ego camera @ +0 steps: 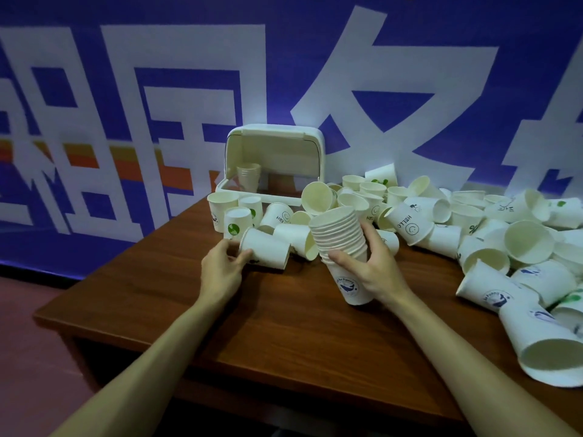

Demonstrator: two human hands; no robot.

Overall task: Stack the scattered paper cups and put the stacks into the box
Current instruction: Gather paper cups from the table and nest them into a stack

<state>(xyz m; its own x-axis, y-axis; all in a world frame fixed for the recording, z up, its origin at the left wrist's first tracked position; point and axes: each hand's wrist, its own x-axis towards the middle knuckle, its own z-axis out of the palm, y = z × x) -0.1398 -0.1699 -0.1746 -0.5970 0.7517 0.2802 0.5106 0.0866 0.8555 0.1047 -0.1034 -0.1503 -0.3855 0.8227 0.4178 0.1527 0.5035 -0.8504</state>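
Large cup (pixel 552 351) is lying on its side nearest, at the table's (pixel 268 316) right edge. Stack (pixel 339 238) of nested white cups, whale print lowest, is tilting left over mid-table; right hand (pixel 377 272) is gripping it, fingers (pixel 372 238) curled round. Left hand (pixel 220 269) is pinching the base of a tipped single cup (pixel 265 250). White box (pixel 265 198), lid up, is sitting behind; bare wood is showing in front

Dark reddish-brown wooden table (pixel 252 326) fills lower middle, left corner jutting toward camera, shadowed recess under front edge. Behind table, blue banner (pixel 189 14) spans whole background, bears large white characters (pixel 362 89). Orange stripes (pixel 86 160) cross banner at left. Reddish floor (pixel 28 298) far left, below banner.
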